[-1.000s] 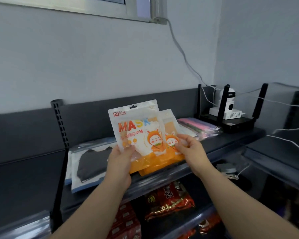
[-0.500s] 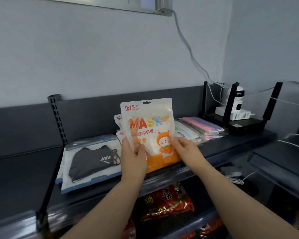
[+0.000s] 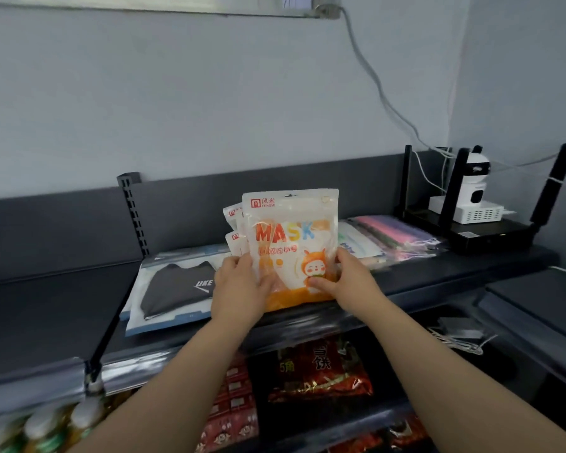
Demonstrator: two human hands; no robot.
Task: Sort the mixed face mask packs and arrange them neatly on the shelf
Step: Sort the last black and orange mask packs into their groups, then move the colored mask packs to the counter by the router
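An upright bundle of white-and-orange MASK packs (image 3: 290,237) stands on the dark top shelf (image 3: 471,263), its bottom edge at the shelf. My left hand (image 3: 241,286) grips its lower left side and my right hand (image 3: 345,277) grips its lower right, thumb on the front. More packs of the same kind peek out behind the bundle on the left. A flat pack with a black mask (image 3: 177,286) lies to the left. Clear packs of blue and pink masks (image 3: 389,235) lie to the right.
A black router with antennas (image 3: 490,233) and a small white camera (image 3: 476,188) sit at the shelf's right end, with cables running up the wall. Red snack bags (image 3: 317,367) fill the shelf below. Bottles (image 3: 46,426) stand at lower left.
The fanned orange packs were drawn together into one upright bundle and lowered toward the shelf. Both hands slid down to its lower edges.
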